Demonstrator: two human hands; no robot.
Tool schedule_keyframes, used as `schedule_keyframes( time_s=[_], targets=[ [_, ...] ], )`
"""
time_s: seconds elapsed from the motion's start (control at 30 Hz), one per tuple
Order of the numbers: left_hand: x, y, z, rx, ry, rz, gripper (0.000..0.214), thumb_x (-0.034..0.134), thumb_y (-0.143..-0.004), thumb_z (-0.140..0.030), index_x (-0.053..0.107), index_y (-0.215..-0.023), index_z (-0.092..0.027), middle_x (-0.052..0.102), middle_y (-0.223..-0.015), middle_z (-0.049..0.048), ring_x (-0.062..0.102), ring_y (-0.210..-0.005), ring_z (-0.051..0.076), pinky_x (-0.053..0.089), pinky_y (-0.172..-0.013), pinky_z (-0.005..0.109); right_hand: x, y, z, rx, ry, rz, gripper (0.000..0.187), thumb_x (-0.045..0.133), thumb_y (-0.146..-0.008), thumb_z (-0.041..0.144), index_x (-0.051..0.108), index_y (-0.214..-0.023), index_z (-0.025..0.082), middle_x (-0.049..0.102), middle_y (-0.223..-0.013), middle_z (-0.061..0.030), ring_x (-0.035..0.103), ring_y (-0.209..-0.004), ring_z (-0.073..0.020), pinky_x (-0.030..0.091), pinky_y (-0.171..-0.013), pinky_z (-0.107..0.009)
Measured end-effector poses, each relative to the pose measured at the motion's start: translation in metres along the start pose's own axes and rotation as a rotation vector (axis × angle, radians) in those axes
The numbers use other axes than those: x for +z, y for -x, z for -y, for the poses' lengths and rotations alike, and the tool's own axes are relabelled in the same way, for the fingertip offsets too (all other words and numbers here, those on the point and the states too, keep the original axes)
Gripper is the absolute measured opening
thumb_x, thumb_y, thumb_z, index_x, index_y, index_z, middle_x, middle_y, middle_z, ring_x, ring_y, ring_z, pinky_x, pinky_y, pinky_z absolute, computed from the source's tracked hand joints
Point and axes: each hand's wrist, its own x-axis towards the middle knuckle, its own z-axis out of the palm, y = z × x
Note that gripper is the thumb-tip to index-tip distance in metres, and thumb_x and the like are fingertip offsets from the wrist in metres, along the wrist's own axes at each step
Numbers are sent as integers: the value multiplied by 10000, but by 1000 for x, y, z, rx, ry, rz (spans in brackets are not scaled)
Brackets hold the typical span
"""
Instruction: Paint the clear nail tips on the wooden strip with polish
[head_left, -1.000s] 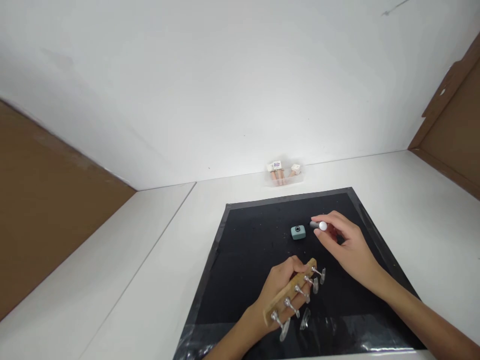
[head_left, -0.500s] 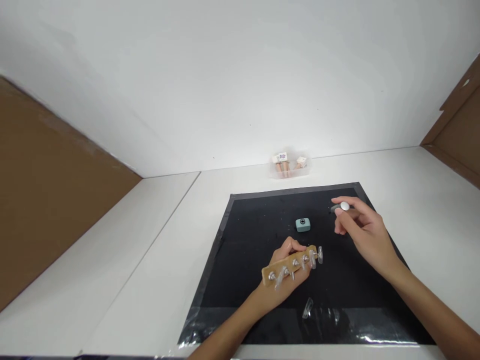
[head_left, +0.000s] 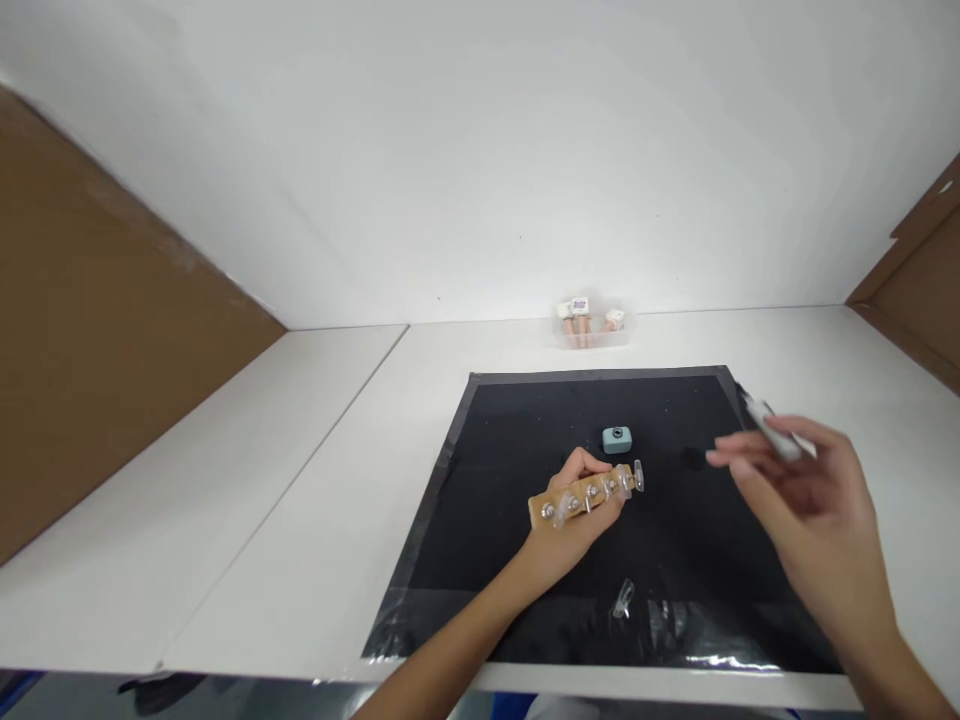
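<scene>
My left hand (head_left: 566, 535) is wrapped around a narrow wooden nail-tip stand (head_left: 583, 496), held tilted above the black mat. Metal pegs line its face, and several clear nail tips, one of them a tip (head_left: 639, 475) at the right end, are fixed on it. Off to the right, my right hand (head_left: 832, 510) holds a slim white tube (head_left: 772, 430) with a dark pointed end, slanting up and left among its fingers. That hand is slightly blurred. A loose clear nail tip (head_left: 624, 598) lies on the mat below the stand.
A small teal case (head_left: 617, 440) with a round dark mark sits on the black mat (head_left: 517, 420), just beyond my left hand. Against the white back wall stands a clear tray (head_left: 600, 340) holding several white-topped items. Brown panels (head_left: 90, 300) flank the white table.
My right hand has moved right and towards me with the tube, which has turned to slant up and left. My left hand keeps the stand. The camera view has shifted slightly.
</scene>
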Motion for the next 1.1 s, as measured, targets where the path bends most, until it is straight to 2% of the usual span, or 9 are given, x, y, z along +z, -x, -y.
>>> schedule_keyframes(
  time_s=[0.1,0.17,0.27,0.3,0.43,0.6,0.7,0.87,1.1],
  targets=[
    [-3,1,0,37,-6,-25,191,616,-685,-261,443,-736,-200,484,-667,-48,405,-573,85,327,-539,218,2,52,-17,-40,79,35,346,624,-758,163,484,-1064,244,679,-900,-42,693,-767,-171,567,-728,-303],
    [-5,1,0,49,7,-31,193,620,-684,-260,443,-733,-199,480,-658,-52,401,-571,83,327,-541,215,6,82,-34,-94,183,44,335,642,-750,162,496,-1045,223,687,-873,-52,695,-765,-185,576,-711,-308],
    [-6,0,1,40,46,-37,199,620,-676,-257,440,-735,-200,479,-650,-58,396,-548,76,327,-529,213,11,110,-52,-121,318,91,231,620,-773,198,520,-981,192,689,-873,-92,683,-824,-229,564,-763,-379],
    [-6,0,1,36,55,-40,200,620,-673,-254,438,-737,-200,482,-652,-58,399,-544,75,329,-527,213,13,114,-55,-151,352,127,233,607,-784,208,517,-999,187,689,-889,-101,683,-824,-231,568,-747,-370],
    [-6,1,-1,27,68,-56,208,623,-660,-246,434,-733,-199,486,-654,-60,397,-533,70,329,-517,209,21,114,-53,-330,477,252,319,580,-814,273,484,-1107,190,683,-946,-112,674,-841,-250,571,-702,-375],
    [-5,1,-2,50,29,-64,189,620,-667,-243,453,-742,-198,515,-679,-50,426,-557,75,354,-540,212,34,112,-47,-345,538,260,179,476,-862,261,514,-1030,215,656,-911,-100,657,-803,-262,559,-647,-395],
    [-5,1,-1,56,-4,-77,185,623,-665,-233,459,-744,-197,534,-706,-42,442,-579,81,363,-557,216,38,112,-49,-385,565,288,183,472,-852,231,516,-1029,218,646,-910,-100,651,-794,-269,558,-623,-399],
    [-5,1,1,63,4,-51,182,612,-687,-244,452,-757,-196,509,-682,-52,424,-562,75,355,-543,214,39,112,-50,-367,575,325,208,449,-842,170,511,-1035,217,639,-930,-109,644,-811,-269,560,-640,-402],
    [-4,0,-1,15,30,-33,214,636,-661,-274,453,-740,-197,499,-634,-61,435,-537,73,367,-505,201,31,98,-35,-360,412,313,229,479,-820,152,470,-1042,208,630,-922,-95,673,-775,-207,571,-624,-297]
  ],
)
